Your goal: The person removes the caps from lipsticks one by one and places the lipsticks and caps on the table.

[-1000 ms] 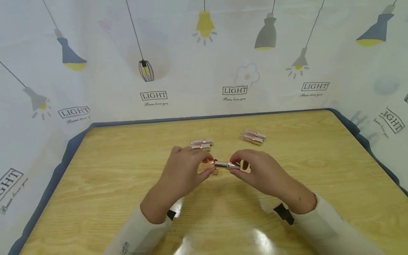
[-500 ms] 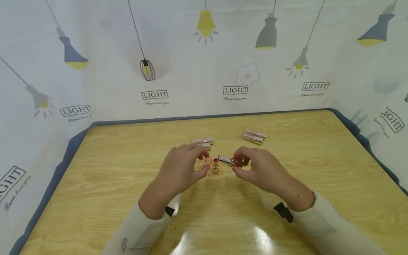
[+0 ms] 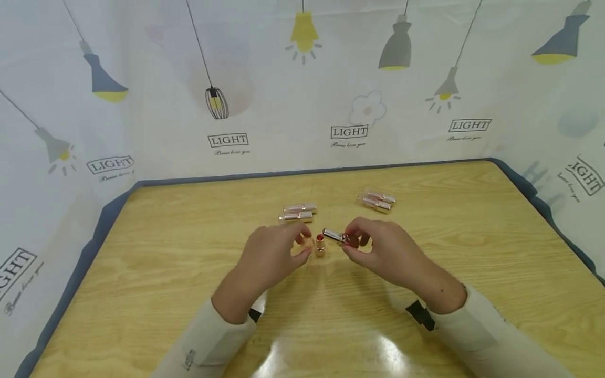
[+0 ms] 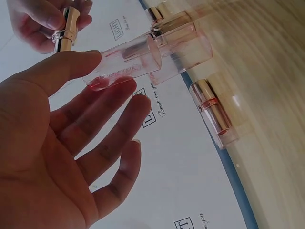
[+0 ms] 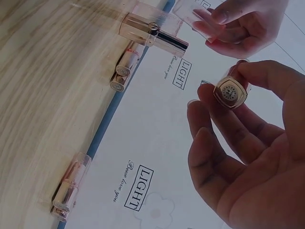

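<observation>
Between thumb and fingers my left hand (image 3: pixel 269 257) pinches a clear pinkish lipstick cap (image 4: pixel 126 62). My right hand (image 3: pixel 392 252) holds a shiny metallic lipstick tube (image 3: pixel 333 235), tilted with its far end raised to the left. In the right wrist view the tube's squarish end with a round label (image 5: pixel 230 93) faces the camera. Cap and tube are apart. On the table between both hands stands a lipstick (image 3: pixel 320 247) with a red top; clear plastic shows about it in the left wrist view. The cap is partly hidden by fingers in the head view.
Two lipsticks (image 3: pixel 299 216) lie side by side behind my left hand. Another pair (image 3: pixel 376 201) lies farther back to the right. The wooden table (image 3: pixel 189 236) ends at a dark blue edge, with a printed lamp-pattern curtain (image 3: pixel 283 105) behind it.
The lipstick tube and the clear cap, end to end a second ago, have parted, revealing the standing lipstick. The tube now tilts upward. My left hand has shifted slightly left and nearer.
</observation>
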Tool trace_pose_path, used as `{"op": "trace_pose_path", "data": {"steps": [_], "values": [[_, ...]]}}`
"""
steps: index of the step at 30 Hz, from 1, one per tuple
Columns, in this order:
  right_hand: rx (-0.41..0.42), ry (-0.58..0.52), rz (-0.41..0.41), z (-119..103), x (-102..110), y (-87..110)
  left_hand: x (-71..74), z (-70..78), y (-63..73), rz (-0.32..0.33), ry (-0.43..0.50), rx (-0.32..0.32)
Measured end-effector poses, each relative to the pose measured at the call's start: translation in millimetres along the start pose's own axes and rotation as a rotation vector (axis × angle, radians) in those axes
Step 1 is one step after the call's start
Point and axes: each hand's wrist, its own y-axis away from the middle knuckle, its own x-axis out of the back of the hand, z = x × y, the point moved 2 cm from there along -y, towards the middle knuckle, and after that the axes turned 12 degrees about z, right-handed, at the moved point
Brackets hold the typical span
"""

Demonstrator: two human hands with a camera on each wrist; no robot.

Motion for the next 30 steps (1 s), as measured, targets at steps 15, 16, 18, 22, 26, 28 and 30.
{"op": "trace_pose_path", "data": {"steps": [15,16,18,22,26,28,30], "values": [[0.035,0.052,0.048,-1,-4,5.4,-11.3,0.6,2.4,-0.081,0.031,0.061],[0.034,0.052,0.045,-2,-4,5.2,-10.8,0.6,2.1,-0.085,0.03,0.059],[0.03,0.054,0.034,-2,-4,5.1,-10.4,0.6,1.4,-0.108,0.03,0.064],[0.025,0.06,0.028,-2,-5,5.3,-11.3,0.7,1.8,-0.163,0.021,0.079],[0.035,0.06,0.033,-2,-6,4.7,-12.4,0.6,2.6,-0.178,0.011,0.079],[0.033,0.057,0.03,-2,-6,4.8,-13.4,0.6,2.9,-0.18,0.003,0.077],[0.027,0.055,0.024,-2,-7,5.1,-14.2,1.0,3.6,-0.187,-0.004,0.079]]}}
